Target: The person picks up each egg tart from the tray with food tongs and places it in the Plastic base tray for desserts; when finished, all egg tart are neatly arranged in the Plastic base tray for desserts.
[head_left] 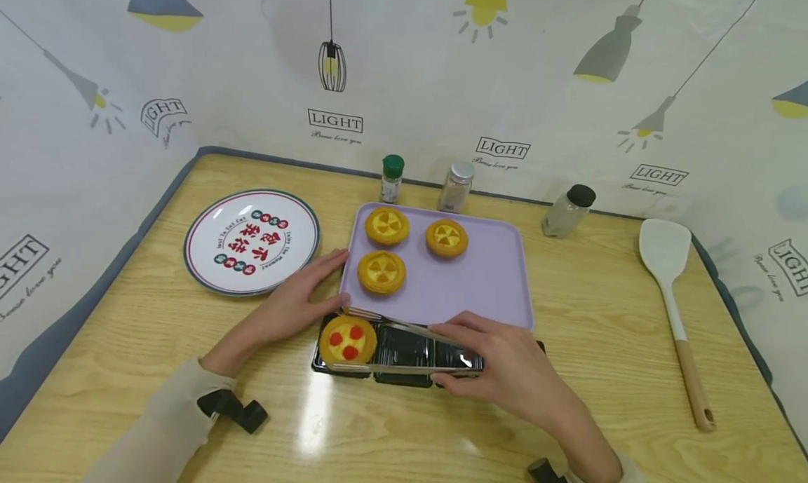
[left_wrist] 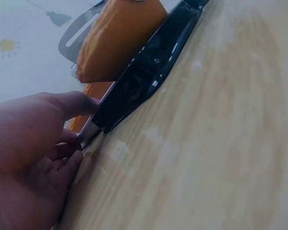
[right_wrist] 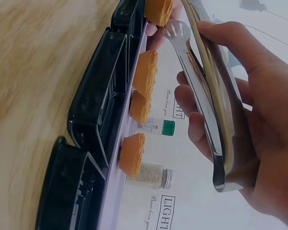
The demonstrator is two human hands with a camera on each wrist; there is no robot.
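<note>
Metal tongs (right_wrist: pixel 233 153) gripped in a person's right hand (head_left: pixel 508 357) straddle a red-dotted tart (head_left: pixel 347 340); the left hand (head_left: pixel 295 297) pinches a purple tray (head_left: pixel 470 287).

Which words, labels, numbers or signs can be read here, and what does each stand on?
"LIGHT": repeated on the wall covering.
"love you": script under it, first word unclear.
"Enjoy The Moment": on the plate.
Other plate lettering, including Chinese characters: too small or blurred to read surely.
Label on the green-capped bottle: too small to read.
</note>
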